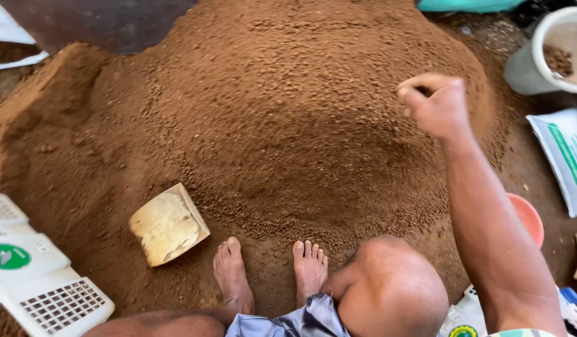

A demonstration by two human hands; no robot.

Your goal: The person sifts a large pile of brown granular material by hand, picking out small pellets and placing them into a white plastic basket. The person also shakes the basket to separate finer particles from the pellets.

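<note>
Right hand (437, 105) raised over the brown granular heap (282, 125), fingers curled into a loose fist; contents cannot be told. Left hand out of view. Yellowed scoop (168, 224) lies on the heap's near slope, beside bare feet (233, 274).

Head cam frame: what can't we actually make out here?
- Left hand: not in the head view, beyond the frame edge.
- Right hand: curled shut over the brown heap; whether it holds anything is hidden by the fingers.
- White bucket: cut by the right edge, contents only partly seen.
- Pink bowl: mostly behind the forearm.
</note>
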